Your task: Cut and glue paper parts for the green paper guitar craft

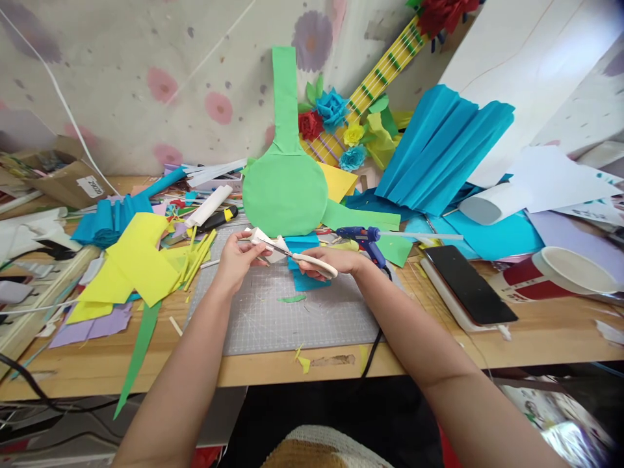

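Observation:
My right hand (336, 261) is closed round the cream handles of a pair of scissors (297, 255), whose blades point left. My left hand (238, 257) pinches a small piece of white paper (260, 239) at the blades' tips. Both hands hover over a grey cutting mat (287, 318). Folded blue paper (302, 276) lies on the mat under the scissors, and a small green scrap (292, 299) lies in front of it.
A green paper guitar shape (285, 182) leans on the wall behind the mat. A blue glue gun (363, 237), a phone (468, 284), a red paper cup (550, 276), yellow paper (139, 260) and pleated blue paper (439, 149) crowd the wooden table (536, 331).

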Tool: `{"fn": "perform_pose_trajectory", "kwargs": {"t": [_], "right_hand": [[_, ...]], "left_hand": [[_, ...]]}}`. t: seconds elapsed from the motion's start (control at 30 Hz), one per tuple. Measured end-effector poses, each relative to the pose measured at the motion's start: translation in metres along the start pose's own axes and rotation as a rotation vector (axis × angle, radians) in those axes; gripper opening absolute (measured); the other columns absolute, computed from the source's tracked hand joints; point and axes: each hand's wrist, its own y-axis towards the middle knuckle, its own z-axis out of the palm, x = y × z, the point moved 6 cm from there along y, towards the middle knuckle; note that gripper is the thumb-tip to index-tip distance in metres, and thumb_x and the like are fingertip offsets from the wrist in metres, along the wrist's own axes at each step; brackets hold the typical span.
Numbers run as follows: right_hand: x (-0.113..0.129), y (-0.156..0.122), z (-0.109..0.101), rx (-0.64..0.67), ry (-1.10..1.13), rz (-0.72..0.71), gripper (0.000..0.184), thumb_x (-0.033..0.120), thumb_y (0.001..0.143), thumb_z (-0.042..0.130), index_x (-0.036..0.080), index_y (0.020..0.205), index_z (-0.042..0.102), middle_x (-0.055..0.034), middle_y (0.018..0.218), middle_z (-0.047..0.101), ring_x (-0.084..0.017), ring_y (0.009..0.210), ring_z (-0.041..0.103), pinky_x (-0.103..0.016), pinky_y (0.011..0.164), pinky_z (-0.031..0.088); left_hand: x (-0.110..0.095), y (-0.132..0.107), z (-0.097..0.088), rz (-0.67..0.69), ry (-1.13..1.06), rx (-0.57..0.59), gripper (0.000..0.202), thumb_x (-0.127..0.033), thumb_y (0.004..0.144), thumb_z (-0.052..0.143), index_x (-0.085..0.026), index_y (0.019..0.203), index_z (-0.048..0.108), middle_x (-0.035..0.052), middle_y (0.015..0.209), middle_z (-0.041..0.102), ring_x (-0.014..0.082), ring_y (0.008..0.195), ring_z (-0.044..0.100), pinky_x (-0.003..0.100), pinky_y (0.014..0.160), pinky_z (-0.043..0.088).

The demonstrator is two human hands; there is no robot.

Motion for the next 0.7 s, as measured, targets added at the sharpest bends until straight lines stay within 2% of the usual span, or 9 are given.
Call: {"fn": "perform_pose_trajectory", "kwargs": {"t": [0.27,0.47,0.7], "right_hand": [[-0.0023,-0.0012,-0.0035,0.012,-0.045,-0.024,0.045,0.059,0.070,0.056,0.017,0.071,0.040,0.0081,0.054,0.037,-0.003,0.045,0.038,-0.018,0.041,0.032],[-0.0021,0.0011,-0.0012,0.068,-0.093,-0.048,0.045,0.060,0.072,0.053,0.017,0.071,0.040,0.0069,0.057,0.038,-0.004,0.048,0.039,-0.018,0.043,0.033],[0.0021,-0.0013,-0.0008,0.066,-0.079,-0.048,0.051,0.066,0.069,0.050,0.017,0.076,0.042,0.0061,0.058,0.039,-0.005,0.050,0.039,-0.020,0.044,0.035]], "left_hand": [[0.0020,0.0006,-0.0012,0.006,0.015,0.008,0.044,-0.022,0.062,0.069,-0.017,0.094,0.039,-0.0004,0.064,0.065,0.0185,0.066,0.067,0.022,0.048,0.051],[0.0009,0.0004,-0.0002,0.018,0.014,0.034,0.047,-0.024,0.061,0.070,-0.018,0.094,0.039,-0.0008,0.063,0.064,0.0181,0.064,0.067,0.022,0.048,0.051],[-0.0018,-0.0022,0.0042,0.016,0.020,0.047,0.048,-0.024,0.059,0.071,-0.018,0.093,0.038,-0.0016,0.062,0.064,0.0187,0.062,0.066,0.024,0.047,0.051]]}}
